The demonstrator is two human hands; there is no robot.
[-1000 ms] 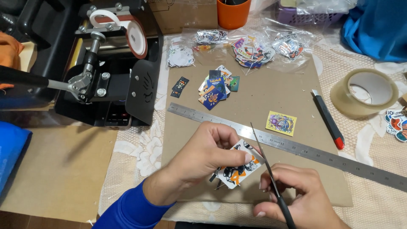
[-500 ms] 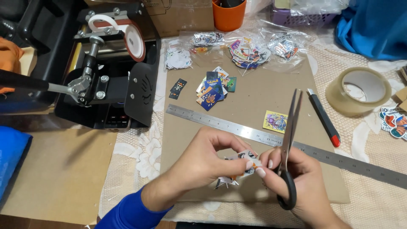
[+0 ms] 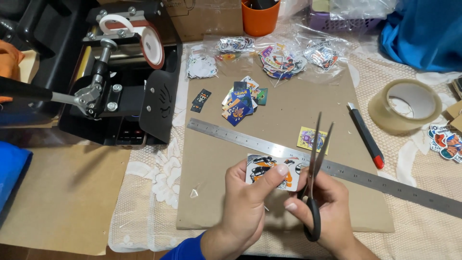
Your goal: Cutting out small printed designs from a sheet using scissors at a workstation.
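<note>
Holding a printed sticker sheet (image 3: 269,171) between thumb and fingers, the left hand (image 3: 248,207) grips it just above the near edge of the brown cardboard mat (image 3: 284,125), in the head view's near centre. The right hand (image 3: 320,209) is closed around the black handles of a pair of scissors (image 3: 315,163), whose blades point far, slightly parted, touching the sheet's right edge. A steel ruler (image 3: 240,137) runs diagonally across the mat just beyond the hands. A small yellow sticker (image 3: 310,138) lies beside it, a red-tipped utility knife (image 3: 365,142) further right, and a tape roll (image 3: 404,106) at far right. A pile of loose stickers (image 3: 240,101) sits farther off, and a black heat press (image 3: 120,82) stands at far left.
</note>
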